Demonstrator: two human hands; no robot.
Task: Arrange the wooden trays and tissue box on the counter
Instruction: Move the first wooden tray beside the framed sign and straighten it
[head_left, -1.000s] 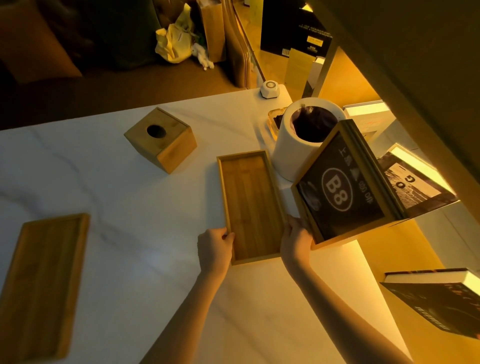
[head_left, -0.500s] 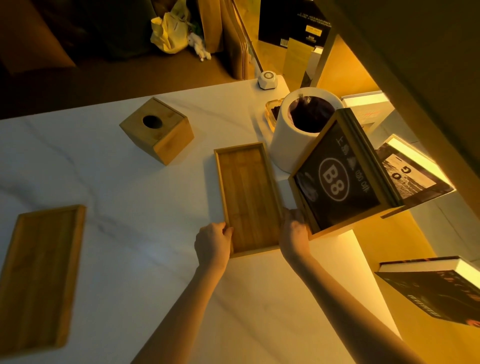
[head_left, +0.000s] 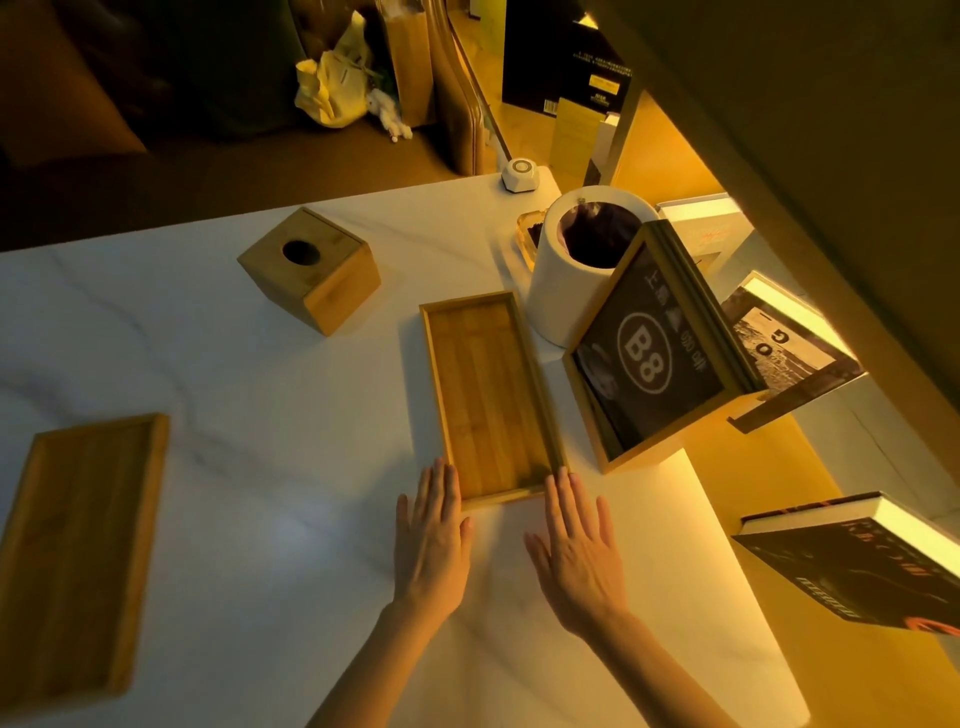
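Resting flat on the white counter (head_left: 270, 545), the left hand (head_left: 432, 540) and right hand (head_left: 576, 551) lie with fingers spread, holding nothing, fingertips at the near corners of the middle wooden tray (head_left: 491, 397). Far left of it lies a second tray (head_left: 78, 551); beyond it to the left stands the tissue box (head_left: 311, 270).

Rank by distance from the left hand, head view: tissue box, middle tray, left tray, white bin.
1. Middle tray: at the left hand's fingertips.
2. Tissue box: ahead, to its left.
3. White bin and left tray: too close to call.
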